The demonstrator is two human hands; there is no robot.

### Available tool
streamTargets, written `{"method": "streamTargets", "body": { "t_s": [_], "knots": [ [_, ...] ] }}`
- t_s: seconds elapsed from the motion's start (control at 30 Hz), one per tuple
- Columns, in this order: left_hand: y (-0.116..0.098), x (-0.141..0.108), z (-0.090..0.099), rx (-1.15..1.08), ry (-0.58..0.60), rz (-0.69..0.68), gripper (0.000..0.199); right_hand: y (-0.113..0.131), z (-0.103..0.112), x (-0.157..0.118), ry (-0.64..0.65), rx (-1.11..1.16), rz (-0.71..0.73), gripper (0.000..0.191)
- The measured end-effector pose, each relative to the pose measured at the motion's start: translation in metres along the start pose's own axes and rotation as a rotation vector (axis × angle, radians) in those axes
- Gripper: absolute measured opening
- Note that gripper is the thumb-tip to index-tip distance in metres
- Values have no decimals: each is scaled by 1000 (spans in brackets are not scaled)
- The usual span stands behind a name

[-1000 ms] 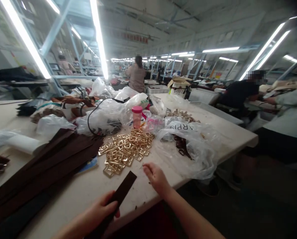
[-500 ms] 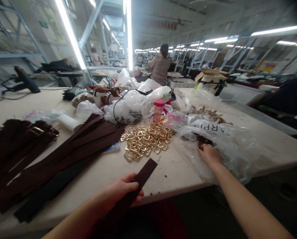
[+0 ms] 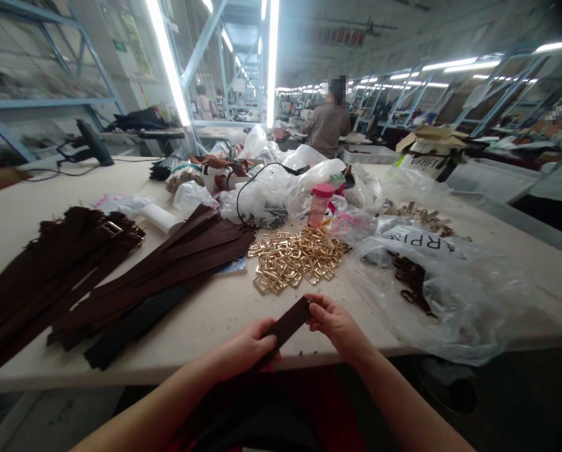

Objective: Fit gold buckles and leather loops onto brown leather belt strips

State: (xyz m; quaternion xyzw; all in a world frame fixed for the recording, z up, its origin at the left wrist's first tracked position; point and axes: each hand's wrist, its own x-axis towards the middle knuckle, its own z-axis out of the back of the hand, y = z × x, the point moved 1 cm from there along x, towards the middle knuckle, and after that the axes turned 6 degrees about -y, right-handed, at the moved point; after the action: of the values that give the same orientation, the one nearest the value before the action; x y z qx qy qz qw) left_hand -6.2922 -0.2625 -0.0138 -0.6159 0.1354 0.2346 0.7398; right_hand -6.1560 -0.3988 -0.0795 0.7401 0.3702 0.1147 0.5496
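A dark brown strap [image 3: 288,322], likely leather, slants up to the right over the table's front edge. My left hand [image 3: 248,346] is closed round it, thumb on top. At its far end my right hand [image 3: 338,322] pinches the tip; whether a small piece is also between those fingers I cannot tell. Just beyond lies a heap of gold-coloured buckles [image 3: 294,258]. To the right, a clear plastic bag [image 3: 469,301] gapes open, with small dark brown strips [image 3: 410,276] inside.
Dark brown straps [image 3: 167,260] lie stacked at left, beside a strap bundle with buckles [image 3: 59,270]. Behind the heap stand a pink-lidded jar [image 3: 320,206] and crumpled plastic bags [image 3: 266,188]. A white roll [image 3: 162,218] lies left. A person [image 3: 328,122] is farther back.
My right hand has come out of the plastic bag and moved left to the strap's end. My left hand still holds the strap. The view has turned slightly left.
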Motion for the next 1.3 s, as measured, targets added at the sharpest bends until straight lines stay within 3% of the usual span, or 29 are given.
{"method": "streamTargets", "body": {
  "t_s": [0.13, 0.23, 0.53, 0.83, 0.97, 1.07, 1.2, 1.3],
  "knots": [
    [-6, -5, 3, 103, -1, -98, 26, -3, -16, -2, 99, -4, 22, 37],
    [-9, -6, 6, 189, -42, -144, 30, -3, -25, -6, 58, 1, 81, 34],
    [0, -8, 15, 252, 23, -68, 28, -16, -35, -8, 116, -48, 42, 32],
    [6, -2, 8, 335, 137, -25, 30, -27, -35, -14, 223, -180, -88, 33],
    [14, -2, 13, 149, 175, -37, 21, -30, -29, -6, 139, -37, -73, 32],
    [18, -2, 15, -34, 217, 20, 41, -33, -29, -4, 64, 70, -56, 33],
    [17, 1, 16, -29, 120, 23, 59, -42, -43, -11, 249, -19, -66, 38],
    [13, 4, 19, -20, 81, -35, 57, -34, -32, 1, 293, -223, 43, 45]
  ]
}}
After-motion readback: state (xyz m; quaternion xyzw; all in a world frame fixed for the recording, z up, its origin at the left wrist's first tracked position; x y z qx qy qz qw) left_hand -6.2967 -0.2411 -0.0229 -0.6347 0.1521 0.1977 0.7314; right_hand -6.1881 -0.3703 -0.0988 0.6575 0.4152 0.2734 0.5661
